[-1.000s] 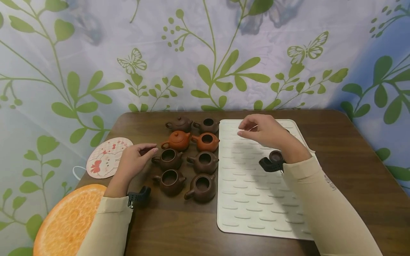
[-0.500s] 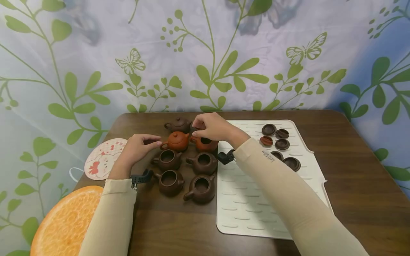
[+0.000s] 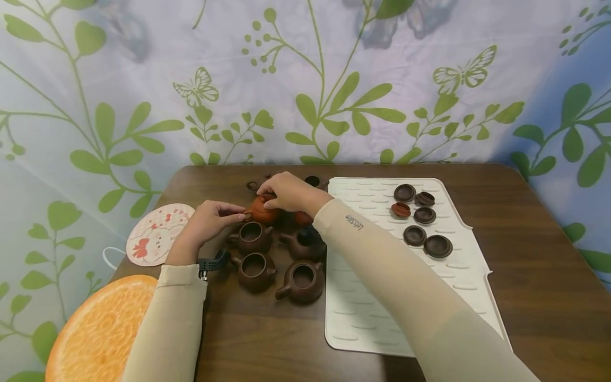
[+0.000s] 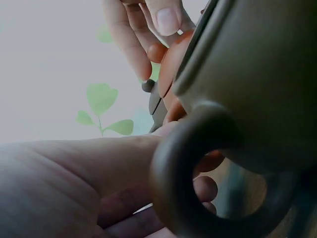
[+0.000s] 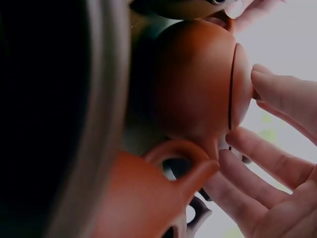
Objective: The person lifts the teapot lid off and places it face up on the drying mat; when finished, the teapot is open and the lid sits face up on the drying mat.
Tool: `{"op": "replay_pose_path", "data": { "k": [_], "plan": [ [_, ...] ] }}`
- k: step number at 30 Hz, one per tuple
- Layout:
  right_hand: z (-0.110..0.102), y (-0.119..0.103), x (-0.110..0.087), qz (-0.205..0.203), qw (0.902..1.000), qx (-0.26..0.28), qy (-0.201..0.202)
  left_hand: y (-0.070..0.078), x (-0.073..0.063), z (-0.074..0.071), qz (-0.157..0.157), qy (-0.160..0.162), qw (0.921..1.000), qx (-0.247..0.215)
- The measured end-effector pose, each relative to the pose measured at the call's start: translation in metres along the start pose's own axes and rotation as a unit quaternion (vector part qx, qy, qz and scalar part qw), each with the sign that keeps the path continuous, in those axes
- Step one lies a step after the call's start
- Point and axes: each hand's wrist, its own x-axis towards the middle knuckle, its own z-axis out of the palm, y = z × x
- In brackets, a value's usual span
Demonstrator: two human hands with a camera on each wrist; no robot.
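Observation:
My left hand [image 3: 207, 223] pinches the handle of a lidded orange teapot [image 3: 263, 214] between thumb and fingers. Over that pot, my right hand [image 3: 293, 193] holds the round knob of the lid [image 5: 241, 84] with thumb and forefinger, and other fingertips touch the lid's edge. The lid sits on the pot, a thin dark seam showing between them. Beside it, partly behind the right arm, is a lidless orange teapot [image 5: 143, 193]. Several lidless brown teapots [image 3: 305, 292] stand nearer me. A dark brown teapot [image 3: 254, 184] behind is mostly hidden by the right hand.
On the white ridged mat [image 3: 353, 318] at right lie several brown lids [image 3: 437, 246] and one orange-red lid [image 3: 400, 210]. A round rabbit-print pad [image 3: 155, 236] and an orange-slice cushion [image 3: 100, 334] are at left. A leaf-patterned curtain [image 3: 305, 90] hangs behind the table [image 3: 258, 345].
My right hand has swept left from above the mat to the orange teapot and taken its lid's knob. My left hand has moved slightly right and taken the pot's handle.

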Motion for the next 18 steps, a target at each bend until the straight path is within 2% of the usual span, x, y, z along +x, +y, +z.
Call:
{"op": "replay_pose_path", "data": {
  "k": [8,18],
  "plan": [
    [0.0020,-0.0040,0.0015,0.014,0.9997,0.018,0.012,-0.0031,0.0017,0.0023,-0.007,0.004,0.9994,-0.032],
    [0.0071,-0.0033,0.0042,0.035,0.9987,0.020,0.032,-0.0037,0.0007,0.0031,0.010,0.009,0.9997,-0.021]
  ]
}}
